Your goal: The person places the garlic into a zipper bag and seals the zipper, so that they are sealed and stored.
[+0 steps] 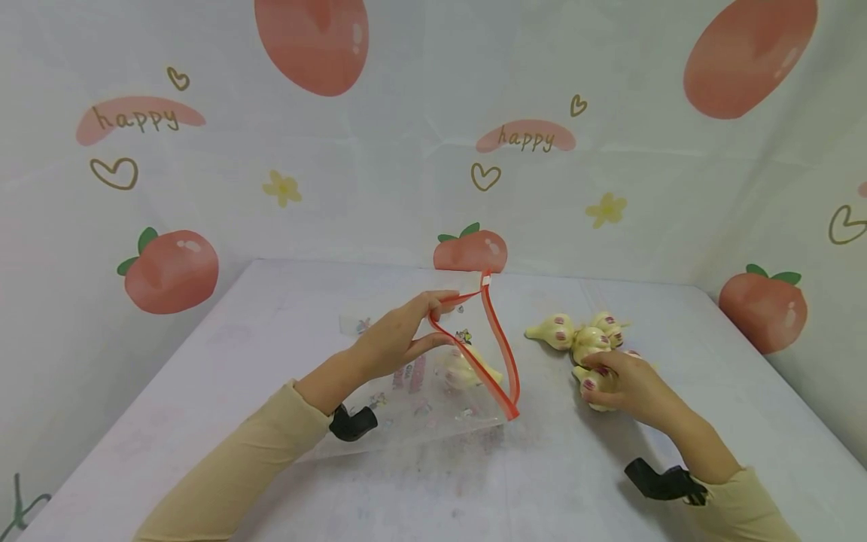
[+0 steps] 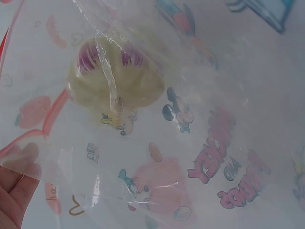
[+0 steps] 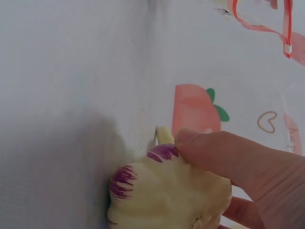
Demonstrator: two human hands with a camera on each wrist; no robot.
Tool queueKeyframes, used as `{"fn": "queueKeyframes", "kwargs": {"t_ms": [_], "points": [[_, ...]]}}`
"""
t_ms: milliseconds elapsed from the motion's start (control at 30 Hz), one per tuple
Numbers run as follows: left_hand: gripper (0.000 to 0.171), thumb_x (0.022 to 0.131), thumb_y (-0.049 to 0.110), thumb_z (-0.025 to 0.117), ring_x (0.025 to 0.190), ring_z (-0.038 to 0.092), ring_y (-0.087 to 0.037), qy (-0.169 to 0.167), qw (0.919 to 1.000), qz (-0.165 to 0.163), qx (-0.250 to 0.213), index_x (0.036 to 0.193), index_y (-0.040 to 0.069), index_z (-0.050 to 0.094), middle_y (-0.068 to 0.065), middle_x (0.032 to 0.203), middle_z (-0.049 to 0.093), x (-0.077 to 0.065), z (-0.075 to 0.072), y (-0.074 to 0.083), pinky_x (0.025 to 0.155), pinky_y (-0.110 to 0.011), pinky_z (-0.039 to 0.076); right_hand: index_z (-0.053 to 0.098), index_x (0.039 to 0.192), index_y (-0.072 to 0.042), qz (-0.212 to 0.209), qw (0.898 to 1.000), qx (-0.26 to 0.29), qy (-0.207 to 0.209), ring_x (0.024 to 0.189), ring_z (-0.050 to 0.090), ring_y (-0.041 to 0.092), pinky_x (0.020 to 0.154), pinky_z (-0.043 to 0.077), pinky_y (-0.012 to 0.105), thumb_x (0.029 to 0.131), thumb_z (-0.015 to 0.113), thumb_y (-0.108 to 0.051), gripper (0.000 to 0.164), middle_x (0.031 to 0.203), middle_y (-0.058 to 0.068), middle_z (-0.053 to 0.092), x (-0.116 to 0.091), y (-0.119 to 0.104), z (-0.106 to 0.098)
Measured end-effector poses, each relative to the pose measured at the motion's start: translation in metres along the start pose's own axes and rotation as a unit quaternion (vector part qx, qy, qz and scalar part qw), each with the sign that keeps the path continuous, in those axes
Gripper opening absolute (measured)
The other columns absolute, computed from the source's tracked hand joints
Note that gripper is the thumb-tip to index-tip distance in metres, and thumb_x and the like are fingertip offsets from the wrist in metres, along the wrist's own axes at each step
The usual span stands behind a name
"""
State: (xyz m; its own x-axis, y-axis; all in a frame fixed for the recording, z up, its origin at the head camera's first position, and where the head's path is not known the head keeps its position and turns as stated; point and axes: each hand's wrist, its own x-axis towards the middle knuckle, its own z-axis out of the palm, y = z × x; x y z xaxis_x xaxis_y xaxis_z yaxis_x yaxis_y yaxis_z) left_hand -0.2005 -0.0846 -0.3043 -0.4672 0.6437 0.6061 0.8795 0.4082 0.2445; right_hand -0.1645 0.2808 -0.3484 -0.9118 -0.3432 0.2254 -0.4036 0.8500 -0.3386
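My left hand [image 1: 400, 335] grips the rim of a clear zip bag [image 1: 400, 399] with a red-orange zip edge, its mouth spread and facing right. Cartoon prints cover the bag, and one garlic bulb [image 2: 114, 76] with purple streaks shows inside through the plastic. On the right, my right hand [image 1: 630, 384] holds another garlic bulb [image 3: 167, 191], thumb along its upper side and fingers partly hidden behind it. Right beside that hand lie several more garlic bulbs [image 1: 555, 331] in a cluster, cream-coloured with purple marks.
A white-covered table [image 1: 203, 361] runs to a white backdrop [image 1: 393, 150] printed with peaches, hearts and flowers. Black wrist straps [image 1: 660, 480] sit at both of my cuffs.
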Motion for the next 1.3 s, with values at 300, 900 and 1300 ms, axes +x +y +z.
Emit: {"fn": "queueKeyframes", "kwargs": {"t_ms": [300,900,1300], "points": [[0.041,0.078,0.01,0.072,0.051,0.035,-0.009,0.004,1.0,0.0,-0.003,0.097,0.006,0.035,-0.016,0.133,0.054,0.0,0.001,0.0,0.049,-0.017,0.026,0.067,0.104,-0.003,-0.011,1.0,-0.001,0.011,0.083,0.055,0.011,0.075,0.044,0.034,0.071,0.08,-0.021,0.04,0.092,0.002,0.067,0.0,-0.004,-0.001],[0.04,0.08,0.012,0.071,0.051,0.03,-0.008,0.003,1.0,0.007,0.001,0.098,0.006,0.036,-0.015,0.133,0.053,0.001,0.001,0.0,0.049,-0.017,0.026,0.067,0.097,-0.004,-0.084,0.99,-0.009,0.11,0.08,0.055,0.006,0.07,0.045,0.028,0.062,0.085,-0.012,0.04,0.091,0.003,0.069,0.003,-0.012,-0.005],[0.04,0.08,0.011,0.071,0.051,0.027,-0.007,0.001,1.0,0.003,0.002,0.097,0.006,0.036,-0.015,0.133,0.053,0.001,0.002,-0.001,0.049,-0.017,0.026,0.067,0.101,-0.003,-0.09,0.987,-0.004,0.132,0.079,0.05,-0.002,0.07,0.042,0.018,0.063,0.084,-0.01,0.042,0.092,0.005,0.069,0.008,-0.018,-0.008]]}}
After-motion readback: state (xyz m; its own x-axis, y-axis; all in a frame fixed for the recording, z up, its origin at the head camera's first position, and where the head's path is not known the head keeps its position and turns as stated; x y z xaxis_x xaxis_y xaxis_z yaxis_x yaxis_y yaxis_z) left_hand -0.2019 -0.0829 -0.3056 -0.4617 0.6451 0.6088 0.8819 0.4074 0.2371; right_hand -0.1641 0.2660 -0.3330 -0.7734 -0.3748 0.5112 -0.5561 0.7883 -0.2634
